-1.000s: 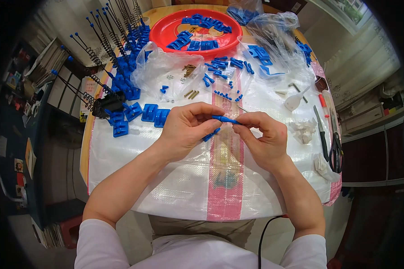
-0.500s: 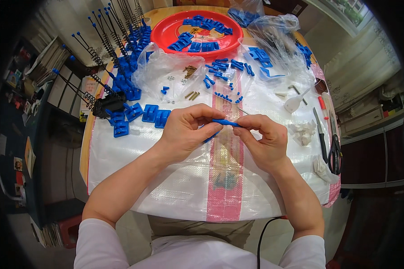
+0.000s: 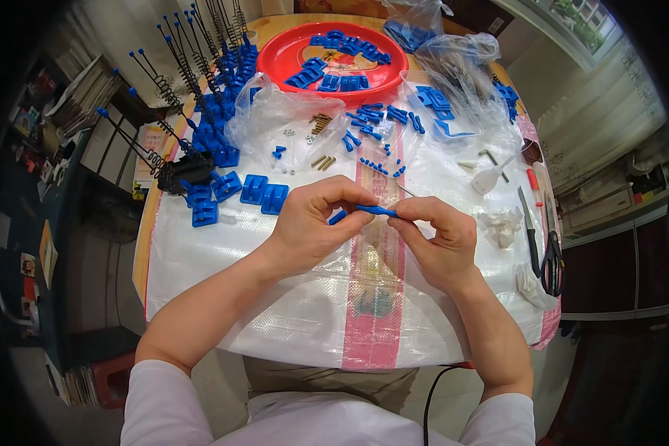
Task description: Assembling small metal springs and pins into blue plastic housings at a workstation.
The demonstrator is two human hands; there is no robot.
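Between both hands, just above the middle of the table, is a slim blue plastic piece [image 3: 377, 211] lying nearly level. My left hand [image 3: 308, 221] pinches its left end with thumb and fingers. At its right end, the thumb and fingertips of my right hand [image 3: 440, 239] close on it. A second blue piece [image 3: 337, 218] shows by my left fingers; I cannot tell whether they hold it or it lies beneath them. Beyond the right fingertips, a thin metal rod [image 3: 406, 191] lies on the sheet. Two blue curved brackets [image 3: 264, 193] rest left of my left hand.
At the back stands a red basin [image 3: 275, 56] with blue brackets. Blue bases with black springs [image 3: 219, 123] crowd the left. Brass screws [image 3: 324, 162], small blue caps [image 3: 379, 166] and blue dumbbell-shaped pieces [image 3: 368, 119] lie ahead. Scissors [image 3: 552, 262] and a knife [image 3: 532, 241] lie right.
The view has shifted slightly, so the table's things sit a little lower and to the right. Both hands keep hold of the blue piece, which appears slightly lower.
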